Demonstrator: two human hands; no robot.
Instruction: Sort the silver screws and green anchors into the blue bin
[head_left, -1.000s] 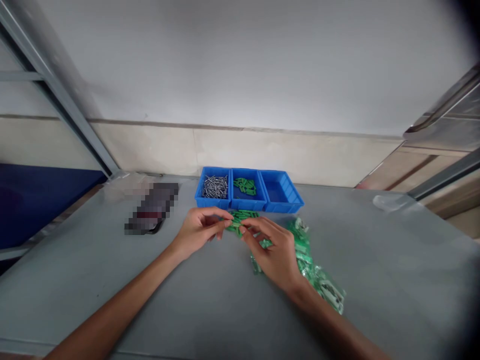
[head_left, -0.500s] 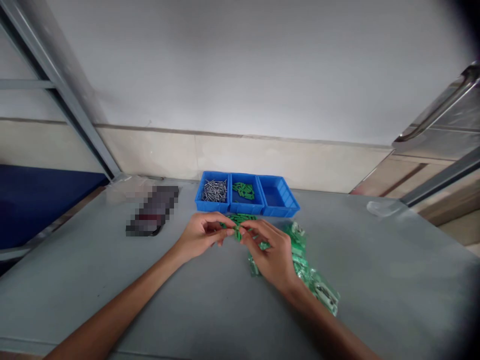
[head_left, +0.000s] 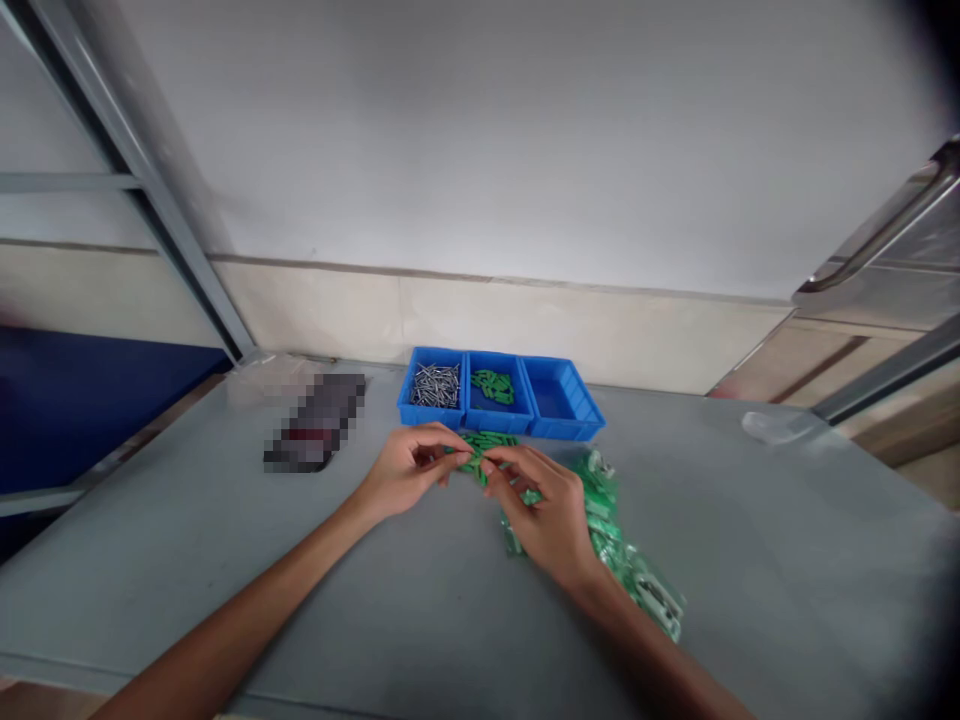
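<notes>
Both hands meet over a small pile of green plastic plugs (head_left: 491, 441) on the grey table (head_left: 420, 590), just in front of the blue bins. My left hand (head_left: 409, 468) pinches a green plug between thumb and fingertips. My right hand (head_left: 546, 518) pinches the same spot from the right, its fingers closed on a green piece. Under and to the right of my right hand lies a heap of clear bags with green parts (head_left: 626, 555).
Three joined blue bins stand at the table's back: the left bin (head_left: 435, 385) holds metal screws, the middle bin (head_left: 493, 388) green plugs, the right bin (head_left: 559, 398) looks empty. A blurred dark object (head_left: 315, 422) lies left. A clear plastic piece (head_left: 776, 427) sits far right.
The hands stay pinched together over the green pile. The view has shifted slightly; the fingers moved only a little.
</notes>
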